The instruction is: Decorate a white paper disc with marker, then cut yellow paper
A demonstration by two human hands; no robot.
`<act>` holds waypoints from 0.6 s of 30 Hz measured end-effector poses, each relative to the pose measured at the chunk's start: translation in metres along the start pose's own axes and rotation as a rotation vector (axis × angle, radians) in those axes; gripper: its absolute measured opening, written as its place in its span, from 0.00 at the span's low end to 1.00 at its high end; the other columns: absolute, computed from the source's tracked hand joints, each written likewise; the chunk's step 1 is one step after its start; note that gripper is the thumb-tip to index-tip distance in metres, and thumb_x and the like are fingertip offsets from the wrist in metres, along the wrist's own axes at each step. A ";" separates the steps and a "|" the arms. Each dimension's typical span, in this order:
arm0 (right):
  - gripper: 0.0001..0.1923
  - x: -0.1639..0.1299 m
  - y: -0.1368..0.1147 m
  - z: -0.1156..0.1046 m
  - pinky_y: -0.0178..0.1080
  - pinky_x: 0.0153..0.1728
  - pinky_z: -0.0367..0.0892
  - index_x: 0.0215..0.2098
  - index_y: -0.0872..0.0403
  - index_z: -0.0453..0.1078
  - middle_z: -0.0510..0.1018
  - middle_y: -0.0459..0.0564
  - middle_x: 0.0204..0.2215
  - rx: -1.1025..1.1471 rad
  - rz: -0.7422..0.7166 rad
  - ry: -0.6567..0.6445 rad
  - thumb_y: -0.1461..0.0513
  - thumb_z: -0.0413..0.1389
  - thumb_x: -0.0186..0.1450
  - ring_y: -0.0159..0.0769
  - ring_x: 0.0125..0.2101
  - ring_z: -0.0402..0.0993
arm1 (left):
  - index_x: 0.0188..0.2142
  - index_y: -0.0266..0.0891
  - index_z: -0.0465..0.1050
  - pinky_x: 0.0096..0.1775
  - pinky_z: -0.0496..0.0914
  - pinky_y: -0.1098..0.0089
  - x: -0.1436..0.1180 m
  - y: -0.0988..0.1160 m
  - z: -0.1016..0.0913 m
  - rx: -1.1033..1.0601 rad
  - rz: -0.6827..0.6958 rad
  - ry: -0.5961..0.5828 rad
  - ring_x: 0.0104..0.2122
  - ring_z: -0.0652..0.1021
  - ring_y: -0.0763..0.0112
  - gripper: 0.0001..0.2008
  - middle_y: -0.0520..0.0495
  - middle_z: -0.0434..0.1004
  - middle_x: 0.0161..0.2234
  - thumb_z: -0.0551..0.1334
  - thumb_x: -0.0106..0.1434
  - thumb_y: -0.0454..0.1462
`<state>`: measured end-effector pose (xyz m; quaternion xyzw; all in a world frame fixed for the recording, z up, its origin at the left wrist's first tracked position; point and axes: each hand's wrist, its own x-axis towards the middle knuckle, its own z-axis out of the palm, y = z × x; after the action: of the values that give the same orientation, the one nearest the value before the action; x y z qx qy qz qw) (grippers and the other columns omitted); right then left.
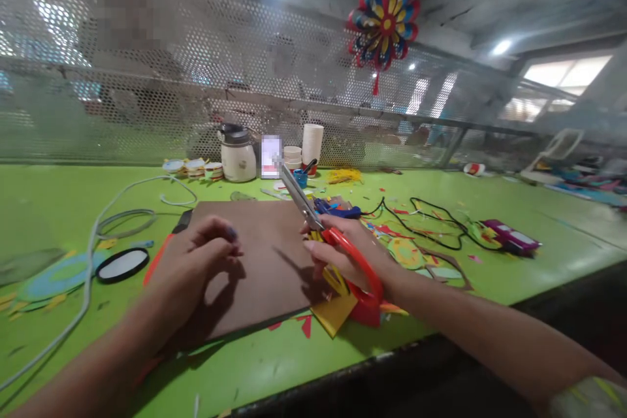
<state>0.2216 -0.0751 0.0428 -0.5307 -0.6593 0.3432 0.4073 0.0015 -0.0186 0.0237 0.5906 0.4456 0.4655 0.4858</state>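
My right hand grips red-handled scissors with the blades pointing up and away to the left, held above the right edge of a brown cardboard sheet. My left hand hovers over the cardboard's left side, its fingers curled together; whether it pinches anything small I cannot tell. A yellow paper piece lies under my right wrist at the cardboard's near right corner.
The green table carries paper scraps, a black cable, a purple device, a grey cord, a black-rimmed oval, a white jar and stacked cups. A mesh screen stands behind, with a paper pinwheel.
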 end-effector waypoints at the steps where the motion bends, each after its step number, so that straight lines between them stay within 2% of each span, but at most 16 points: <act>1: 0.10 0.001 0.002 0.000 0.36 0.24 0.69 0.42 0.54 0.71 0.75 0.45 0.23 -0.053 0.013 0.033 0.59 0.58 0.64 0.35 0.24 0.75 | 0.32 0.43 0.67 0.26 0.73 0.69 0.002 -0.001 0.001 0.052 -0.014 -0.065 0.25 0.79 0.66 0.07 0.53 0.75 0.25 0.62 0.51 0.36; 3: 0.11 0.002 0.005 -0.001 0.37 0.27 0.70 0.43 0.53 0.72 0.77 0.46 0.25 -0.063 0.033 0.068 0.58 0.59 0.63 0.36 0.26 0.77 | 0.35 0.41 0.70 0.35 0.77 0.62 0.003 -0.003 0.006 0.218 0.000 -0.180 0.34 0.82 0.59 0.12 0.48 0.79 0.31 0.64 0.49 0.38; 6: 0.12 0.005 0.012 0.000 0.37 0.26 0.71 0.45 0.53 0.70 0.76 0.44 0.24 0.173 0.087 0.020 0.58 0.58 0.63 0.34 0.24 0.76 | 0.47 0.39 0.71 0.50 0.74 0.56 0.000 -0.008 0.013 0.349 0.029 -0.276 0.47 0.80 0.53 0.24 0.40 0.80 0.44 0.64 0.49 0.41; 9: 0.12 0.010 0.025 0.000 0.36 0.23 0.70 0.44 0.53 0.69 0.72 0.40 0.21 0.396 0.085 -0.026 0.59 0.57 0.62 0.32 0.21 0.72 | 0.58 0.41 0.65 0.52 0.73 0.59 -0.002 -0.010 0.017 0.391 0.024 -0.396 0.54 0.77 0.54 0.31 0.39 0.74 0.56 0.63 0.53 0.41; 11: 0.12 0.014 0.032 -0.003 0.35 0.22 0.68 0.44 0.52 0.69 0.71 0.40 0.20 0.480 0.055 -0.055 0.58 0.58 0.62 0.32 0.20 0.70 | 0.58 0.44 0.66 0.49 0.74 0.60 -0.001 -0.007 0.018 0.526 0.036 -0.460 0.51 0.79 0.54 0.29 0.40 0.75 0.56 0.62 0.57 0.44; 15: 0.13 0.020 0.030 -0.029 0.34 0.19 0.62 0.45 0.51 0.69 0.68 0.39 0.19 0.615 -0.027 -0.104 0.59 0.58 0.62 0.30 0.18 0.65 | 0.53 0.40 0.72 0.44 0.74 0.56 0.013 0.005 0.023 0.869 0.062 -0.468 0.42 0.81 0.51 0.27 0.39 0.81 0.44 0.59 0.59 0.52; 18: 0.10 0.020 0.015 -0.062 0.33 0.20 0.60 0.40 0.52 0.69 0.66 0.39 0.19 0.649 -0.129 0.023 0.60 0.58 0.60 0.27 0.18 0.61 | 0.52 0.39 0.73 0.42 0.73 0.55 0.021 0.012 0.033 0.931 0.123 -0.452 0.40 0.81 0.49 0.28 0.38 0.82 0.40 0.58 0.58 0.53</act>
<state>0.2818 -0.0512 0.0603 -0.3343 -0.5432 0.5028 0.5834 0.0388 -0.0046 0.0351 0.8549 0.4538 0.1065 0.2276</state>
